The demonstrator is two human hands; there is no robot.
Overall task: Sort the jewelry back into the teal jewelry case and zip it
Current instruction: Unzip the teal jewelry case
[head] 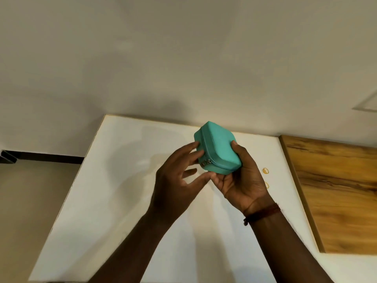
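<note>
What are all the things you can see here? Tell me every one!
jewelry case: one, teal, zipped shut as far as shows, held up above the table
zipper pulls: silvery, count unclear, on the case's near left side
rings: two, gold, on the white table right of the hands, one nearer than the other, partly hidden
table: one, white, below the hands
wooden board: one, brown, at the table's right edge
wall: cream, behind the table
wristband: one, dark reddish, on the right wrist
left hand: one, fingers spread, touching the case's left side
right hand: one, gripping the case
</note>
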